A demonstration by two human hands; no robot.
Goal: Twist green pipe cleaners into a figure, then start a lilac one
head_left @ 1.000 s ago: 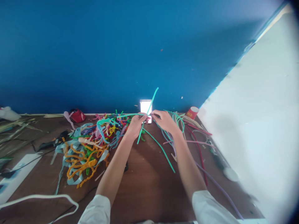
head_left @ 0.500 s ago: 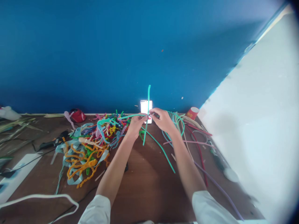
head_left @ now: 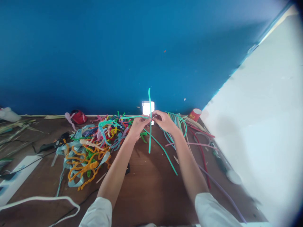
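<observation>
Blue wall (head_left: 106, 56) behind, brown tabletop (head_left: 146, 192) below. Left hand (head_left: 137, 127) and right hand (head_left: 167, 122) both pinched on crossed green sticks (head_left: 150, 135), up before a bright screen (head_left: 146, 108), likely to stop any slipping. Fuzzy heap (head_left: 91, 143) off to the left side, maybe for more room.

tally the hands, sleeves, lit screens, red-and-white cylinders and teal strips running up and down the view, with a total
Hands: 2, left hand and right hand
Sleeves: 2, left sleeve and right sleeve
Lit screen: 1
Red-and-white cylinder: 1
Teal strip running up and down the view: 1
Total: 7
</observation>
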